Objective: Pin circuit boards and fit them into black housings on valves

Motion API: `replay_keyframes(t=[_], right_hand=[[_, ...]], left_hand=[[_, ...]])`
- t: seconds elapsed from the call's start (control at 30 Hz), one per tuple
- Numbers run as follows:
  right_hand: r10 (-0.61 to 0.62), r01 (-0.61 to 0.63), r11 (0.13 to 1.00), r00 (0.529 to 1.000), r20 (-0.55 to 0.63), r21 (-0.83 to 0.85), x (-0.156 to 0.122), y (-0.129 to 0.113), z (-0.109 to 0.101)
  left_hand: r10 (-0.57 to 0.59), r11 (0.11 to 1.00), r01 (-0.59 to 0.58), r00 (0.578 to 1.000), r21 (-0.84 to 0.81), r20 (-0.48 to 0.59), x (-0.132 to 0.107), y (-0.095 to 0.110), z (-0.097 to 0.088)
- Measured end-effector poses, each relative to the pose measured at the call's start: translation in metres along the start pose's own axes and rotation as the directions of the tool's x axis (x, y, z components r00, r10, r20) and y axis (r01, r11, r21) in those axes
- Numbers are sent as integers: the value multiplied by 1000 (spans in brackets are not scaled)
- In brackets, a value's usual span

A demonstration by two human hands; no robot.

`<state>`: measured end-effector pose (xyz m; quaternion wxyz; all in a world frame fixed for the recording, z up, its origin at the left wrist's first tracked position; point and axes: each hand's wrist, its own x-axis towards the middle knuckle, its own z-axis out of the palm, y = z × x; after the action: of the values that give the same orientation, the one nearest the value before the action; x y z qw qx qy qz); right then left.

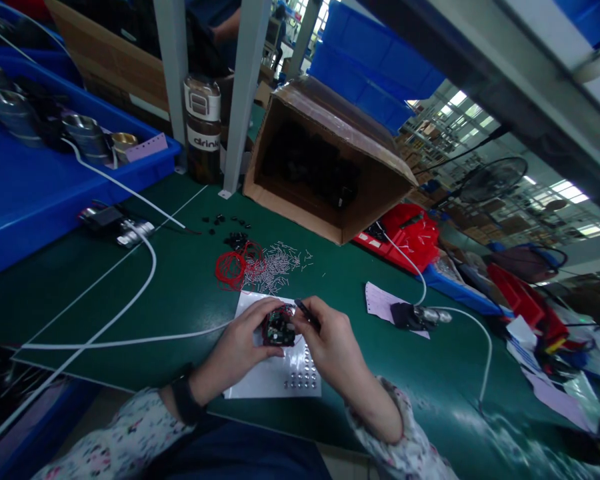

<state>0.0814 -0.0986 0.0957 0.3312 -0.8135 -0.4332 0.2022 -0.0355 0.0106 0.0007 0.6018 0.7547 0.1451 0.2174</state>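
My left hand [253, 337] is closed around the sides of a small dark electronic module [280, 327] with a circuit board facing up. At its upper right edge, my right hand [323, 333] pinches a thin black tool [306, 311], perhaps tweezers; its tip is too small to make out. Both hands are over a white sheet [250, 383] that bears rows of small shiny round pieces [301, 381]. Just beyond the sheet lie a coil of red wire [230, 268] and a heap of small metal pins [275, 267].
Small black parts [236, 240] lie past the wire. An open cardboard box [290, 210] stands behind, beside a drink bottle [203, 133]. Left is a blue tray [25, 227] with metal cylinders. White cables [150, 267] cross the green table [180, 373]. A cabled device [415, 317] lies right.
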Motion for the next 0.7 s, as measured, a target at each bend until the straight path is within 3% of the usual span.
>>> replay_keyframes(t=[0.2,0.37,0.5,0.7], right_hand=[[27,-26,999,1000,14,-42,3,6,-4],[-47,47,998,999,8,-47,21,20,-5],[-1,-9,998,986,167,62,42,30,-5],[-48,48,999,964,261,4,52,29,-9]], left_hand=[[-22,1000,22,1000,4,16,0,-2,0],[-16,1000,16,999,16,27,0,-2,-2],[-6,1000,6,999,14,33,-1,-1,-1],[-195,976,192,981,-104,-19,-5,3,2]])
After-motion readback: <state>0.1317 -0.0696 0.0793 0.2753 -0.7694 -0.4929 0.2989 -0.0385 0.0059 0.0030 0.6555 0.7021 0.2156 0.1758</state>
